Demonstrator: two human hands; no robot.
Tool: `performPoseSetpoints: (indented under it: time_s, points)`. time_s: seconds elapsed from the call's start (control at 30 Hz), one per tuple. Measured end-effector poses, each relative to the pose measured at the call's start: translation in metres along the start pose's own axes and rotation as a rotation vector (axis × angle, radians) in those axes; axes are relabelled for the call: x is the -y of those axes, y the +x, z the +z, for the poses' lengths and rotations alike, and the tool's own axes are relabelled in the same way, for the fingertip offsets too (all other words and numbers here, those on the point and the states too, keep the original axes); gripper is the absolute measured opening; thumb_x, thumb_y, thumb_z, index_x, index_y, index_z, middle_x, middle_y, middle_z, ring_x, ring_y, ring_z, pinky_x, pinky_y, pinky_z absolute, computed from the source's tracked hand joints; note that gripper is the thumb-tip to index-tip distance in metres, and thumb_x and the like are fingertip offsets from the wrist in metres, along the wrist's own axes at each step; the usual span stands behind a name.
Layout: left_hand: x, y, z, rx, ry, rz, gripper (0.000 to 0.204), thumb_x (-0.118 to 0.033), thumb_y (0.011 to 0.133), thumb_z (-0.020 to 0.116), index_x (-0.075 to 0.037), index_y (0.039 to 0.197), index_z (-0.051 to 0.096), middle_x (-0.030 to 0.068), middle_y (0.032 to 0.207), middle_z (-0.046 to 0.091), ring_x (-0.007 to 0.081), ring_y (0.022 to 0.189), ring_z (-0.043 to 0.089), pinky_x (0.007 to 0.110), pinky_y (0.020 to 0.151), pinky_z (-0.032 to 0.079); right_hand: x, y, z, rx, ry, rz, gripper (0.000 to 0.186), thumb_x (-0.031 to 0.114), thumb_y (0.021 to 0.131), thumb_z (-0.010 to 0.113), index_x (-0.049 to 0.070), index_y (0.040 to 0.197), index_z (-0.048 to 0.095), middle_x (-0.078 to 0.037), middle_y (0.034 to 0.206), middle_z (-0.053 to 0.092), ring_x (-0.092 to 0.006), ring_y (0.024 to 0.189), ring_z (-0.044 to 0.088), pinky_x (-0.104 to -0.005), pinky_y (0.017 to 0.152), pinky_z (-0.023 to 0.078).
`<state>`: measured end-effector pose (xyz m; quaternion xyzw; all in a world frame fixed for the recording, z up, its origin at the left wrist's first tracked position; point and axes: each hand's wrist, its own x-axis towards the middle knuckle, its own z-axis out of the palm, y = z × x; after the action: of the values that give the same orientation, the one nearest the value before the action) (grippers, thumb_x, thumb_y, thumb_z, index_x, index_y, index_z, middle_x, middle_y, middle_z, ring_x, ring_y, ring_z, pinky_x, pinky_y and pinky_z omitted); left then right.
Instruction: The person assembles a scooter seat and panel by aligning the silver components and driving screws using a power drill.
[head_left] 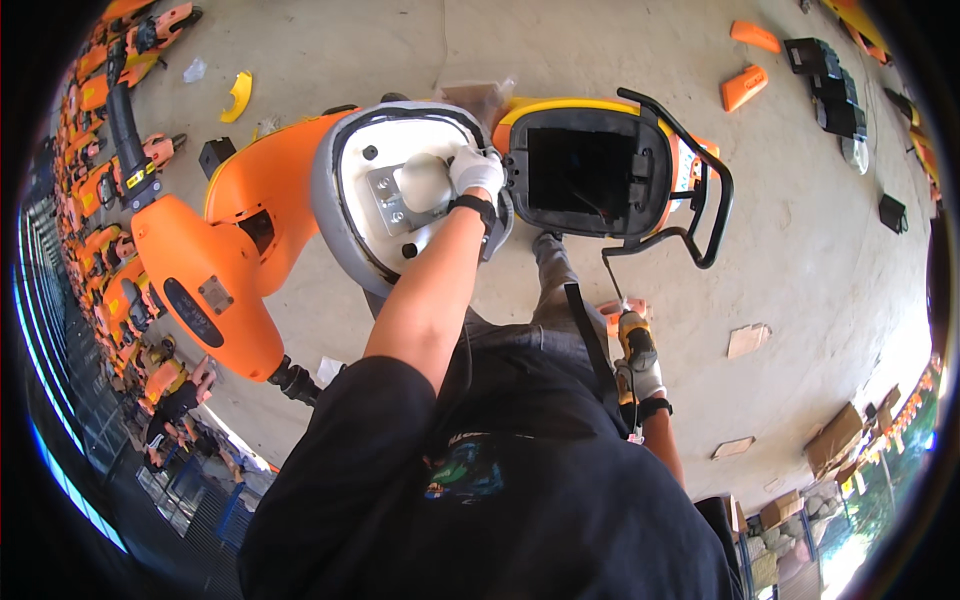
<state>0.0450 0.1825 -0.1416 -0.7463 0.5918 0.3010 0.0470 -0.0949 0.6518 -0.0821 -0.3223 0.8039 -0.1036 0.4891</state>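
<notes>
My left hand [472, 172], in a white glove, grips the right side of an upturned grey-rimmed seat [374, 168] with a white inside, a metal plate and dark knobs. Beside it sits an orange scooter body [205, 280] with an open black compartment [576, 175] and a black tube handle [712, 235]. My right hand [641, 380], also gloved, is low on the right, closed around a yellow-and-black power drill [636, 337] with a long bit pointing up and a cord hanging from it.
Rows of orange machines [100, 270] line the left, with other people [180, 405] among them. Orange parts [742, 88], a yellow part [238, 97] and stacked black boxes [822, 75] lie on the concrete floor [800, 280]. Cardboard boxes [832, 442] stand at the lower right.
</notes>
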Motion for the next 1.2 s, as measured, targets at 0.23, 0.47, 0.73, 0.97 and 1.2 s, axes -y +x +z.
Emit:
performPoseSetpoints:
  time_s: [0.23,0.47,0.73,0.97,1.2]
  points:
    - [-0.055,-0.065,-0.093,0.381,0.151,0.506,0.03,-0.028,0.082,0.064,0.0,0.092,0.068,0.0232,0.089,0.069,0.037,0.086,0.067,0.042,0.08,0.052,-0.008,0.014,0.004,0.025,0.054,-0.003,0.037,0.025,0.076,0.076,0.003,0.104,0.065,-0.016,0.094,0.068,-0.0347,0.086,0.065,-0.0397,0.077,0.053]
    - [-0.07,-0.105,-0.271,-0.182,0.099,0.593,0.055,-0.042,0.085,0.068,0.0,0.119,0.058,0.0225,0.113,0.064,0.0333,0.106,0.063,0.039,0.091,0.048,-0.011,0.023,-0.01,0.044,0.117,0.055,0.038,0.02,0.072,0.077,0.003,0.104,0.065,-0.014,0.094,0.069,-0.0319,0.089,0.066,-0.0386,0.079,0.054]
    - [0.032,-0.041,-0.279,0.244,-0.267,-0.125,0.092,-0.053,0.075,0.075,0.015,0.129,0.045,0.0272,0.126,0.058,0.0309,0.116,0.058,0.036,0.097,0.045,0.004,-0.002,-0.066,0.125,0.21,0.186,0.048,0.015,0.072,0.073,0.001,0.116,0.059,-0.012,0.104,0.067,-0.0218,0.097,0.063,-0.0329,0.084,0.051]
    - [0.056,-0.047,-0.264,0.452,-0.663,-0.179,0.07,-0.041,0.078,0.078,0.012,0.119,0.057,0.0182,0.112,0.067,0.0255,0.094,0.068,0.033,0.085,0.051,0.036,-0.021,-0.12,0.089,0.111,0.123,0.038,0.014,0.073,0.072,0.002,0.109,0.064,-0.008,0.094,0.07,-0.0195,0.086,0.066,-0.0316,0.079,0.053]
    - [0.07,-0.06,-0.248,0.241,-0.435,0.136,0.051,-0.014,0.077,0.071,0.004,0.122,0.058,0.0164,0.112,0.067,0.0226,0.102,0.065,0.033,0.089,0.051,0.087,-0.027,-0.151,0.121,-0.034,-0.141,0.036,0.012,0.077,0.071,0.001,0.11,0.064,-0.014,0.1,0.071,-0.0245,0.09,0.068,-0.0324,0.08,0.053]
